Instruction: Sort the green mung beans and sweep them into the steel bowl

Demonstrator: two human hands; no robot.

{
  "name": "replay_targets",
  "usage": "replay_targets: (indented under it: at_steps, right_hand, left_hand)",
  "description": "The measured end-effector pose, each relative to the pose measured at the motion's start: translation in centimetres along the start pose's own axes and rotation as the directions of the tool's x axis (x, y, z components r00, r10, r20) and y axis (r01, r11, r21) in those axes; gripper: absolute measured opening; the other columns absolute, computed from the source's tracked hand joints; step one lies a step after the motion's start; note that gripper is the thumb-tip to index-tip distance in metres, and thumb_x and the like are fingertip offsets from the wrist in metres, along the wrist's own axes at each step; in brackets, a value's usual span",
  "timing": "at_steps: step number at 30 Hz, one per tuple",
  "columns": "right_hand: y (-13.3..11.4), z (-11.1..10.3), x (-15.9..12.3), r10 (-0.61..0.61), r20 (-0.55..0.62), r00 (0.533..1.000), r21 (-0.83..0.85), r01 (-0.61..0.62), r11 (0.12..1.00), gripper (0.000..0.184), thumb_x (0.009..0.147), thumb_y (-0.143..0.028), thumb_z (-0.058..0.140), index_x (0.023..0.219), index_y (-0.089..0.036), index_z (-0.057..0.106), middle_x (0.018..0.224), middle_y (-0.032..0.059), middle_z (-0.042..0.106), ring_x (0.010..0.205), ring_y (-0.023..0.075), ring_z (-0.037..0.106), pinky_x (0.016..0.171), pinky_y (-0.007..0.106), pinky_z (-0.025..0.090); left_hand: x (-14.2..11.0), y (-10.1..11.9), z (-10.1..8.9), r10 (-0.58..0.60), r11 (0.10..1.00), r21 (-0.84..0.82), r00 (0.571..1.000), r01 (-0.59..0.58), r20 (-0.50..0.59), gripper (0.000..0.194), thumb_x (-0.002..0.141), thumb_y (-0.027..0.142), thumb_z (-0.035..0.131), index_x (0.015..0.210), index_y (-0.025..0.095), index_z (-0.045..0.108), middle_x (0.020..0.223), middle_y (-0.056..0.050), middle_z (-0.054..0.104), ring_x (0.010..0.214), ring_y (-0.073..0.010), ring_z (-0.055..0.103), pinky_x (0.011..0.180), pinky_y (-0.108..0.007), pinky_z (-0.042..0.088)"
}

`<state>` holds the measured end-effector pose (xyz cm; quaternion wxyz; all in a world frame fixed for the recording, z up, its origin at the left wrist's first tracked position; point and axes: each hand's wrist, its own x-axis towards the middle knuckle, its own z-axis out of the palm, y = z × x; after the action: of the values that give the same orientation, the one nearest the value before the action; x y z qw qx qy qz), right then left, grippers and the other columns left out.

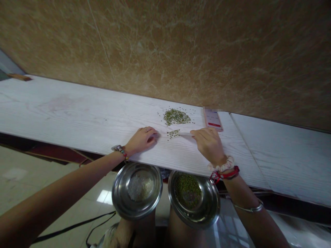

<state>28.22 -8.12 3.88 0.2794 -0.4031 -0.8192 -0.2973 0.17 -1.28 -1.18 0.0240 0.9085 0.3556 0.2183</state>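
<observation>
On the white wood-grain ledge lies a loose pile of small green beans (pixel 177 116), like mung beans. Nearer to me is a smaller cluster of beans (pixel 172 133), between my two hands. My right hand (pixel 209 144) pinches a thin, pale, flat strip (pixel 185 134) whose far end touches this cluster. Left of the cluster, my left hand (pixel 142 140) rests on the ledge with its fingers curled together. A faint pale edge shows at its fingertips, but I cannot make out what it is.
Two steel bowls sit on my lap: the left bowl (pixel 116 203) contains whitish grains, the right bowl (pixel 216 210) green beans. A phone (pixel 214 120) lies beyond my right hand. A brown marbled wall (pixel 165 51) bounds the ledge (pixel 77 113) behind.
</observation>
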Motion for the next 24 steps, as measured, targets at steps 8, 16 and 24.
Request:
replay_targets:
  at_steps: [8, 16, 24]
  right_hand:
    - [-0.2, -1.5, -0.1, -0.028, 0.018, 0.999, 0.006, 0.028, 1.000, 0.019, 0.090, -0.008, 0.047, 0.093, -0.016, 0.064, 0.077, 0.0020, 0.071, 0.073, 0.0155, 0.060, 0.077, 0.032, 0.039]
    - [-0.4, -1.6, -0.3, -0.063, 0.014, 0.998, 0.037, 0.062, 0.997, 0.020, 0.087, -0.005, 0.047, 0.093, -0.015, 0.064, 0.078, 0.0036, 0.071, 0.073, 0.0162, 0.059, 0.074, 0.032, 0.038]
    - [-0.1, -2.3, -0.4, -0.048, 0.006, 0.999, 0.050, 0.047, 0.998, 0.019, 0.087, -0.005, 0.049, 0.094, -0.015, 0.063, 0.077, 0.0032, 0.070, 0.074, 0.0166, 0.058, 0.075, 0.032, 0.038]
  left_hand:
    - [0.0, -0.1, 0.1, 0.032, 0.999, -0.004, 0.999, -0.032, -0.033, 0.020, 0.082, 0.017, 0.053, 0.101, 0.018, 0.058, 0.103, -0.008, 0.066, 0.095, -0.0217, 0.061, 0.083, -0.038, 0.050]
    - [0.1, 0.0, 0.0, -0.013, 1.000, -0.003, 1.000, 0.013, 0.009, 0.021, 0.081, 0.017, 0.053, 0.101, 0.018, 0.059, 0.104, -0.008, 0.065, 0.097, -0.0222, 0.061, 0.085, -0.038, 0.050]
    - [0.1, 0.0, 0.0, -0.024, 1.000, -0.001, 0.999, 0.025, 0.025, 0.021, 0.081, 0.018, 0.054, 0.101, 0.016, 0.059, 0.104, -0.010, 0.065, 0.097, -0.0236, 0.061, 0.086, -0.040, 0.050]
